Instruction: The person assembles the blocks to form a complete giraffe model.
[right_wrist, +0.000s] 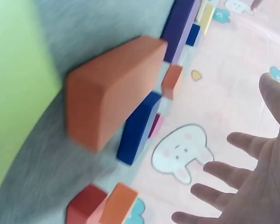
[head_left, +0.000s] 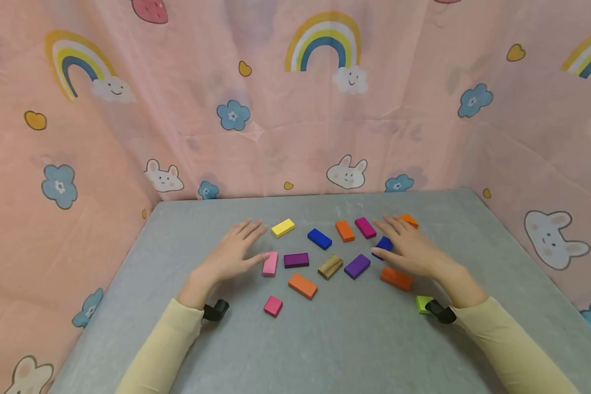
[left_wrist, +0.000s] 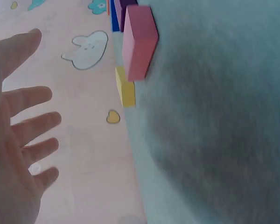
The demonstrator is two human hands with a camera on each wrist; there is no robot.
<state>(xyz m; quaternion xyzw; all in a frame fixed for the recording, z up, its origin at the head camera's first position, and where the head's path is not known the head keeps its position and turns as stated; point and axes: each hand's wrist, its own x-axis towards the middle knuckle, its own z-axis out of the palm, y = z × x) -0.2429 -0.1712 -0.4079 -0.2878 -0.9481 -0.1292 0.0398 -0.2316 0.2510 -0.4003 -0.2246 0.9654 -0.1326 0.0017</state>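
Both hands hover over the grey table with fingers spread and hold nothing. My left hand [head_left: 232, 253] is at the left of the scattered blocks. Its thumb tip overlaps a pink block [head_left: 270, 264] in the head view, while the left wrist view shows the fingers apart from that block [left_wrist: 139, 42]. A yellow block [head_left: 283, 228] lies beyond its fingertips. My right hand [head_left: 411, 249] is above the right side, partly hiding a blue block [head_left: 384, 244] and an orange block [head_left: 410, 220]. Near its wrist lie a red-orange block [head_left: 396, 279] and a lime green block [head_left: 422, 304].
Between the hands lie purple [head_left: 296, 260], wood-grained [head_left: 330, 266], violet [head_left: 357, 266], blue [head_left: 319, 238], orange [head_left: 345, 231] and magenta [head_left: 365, 227] blocks. Closer in are another orange block [head_left: 302, 286] and a short pinkish-red one [head_left: 273, 306]. A patterned pink cloth [head_left: 276, 148] surrounds the table.
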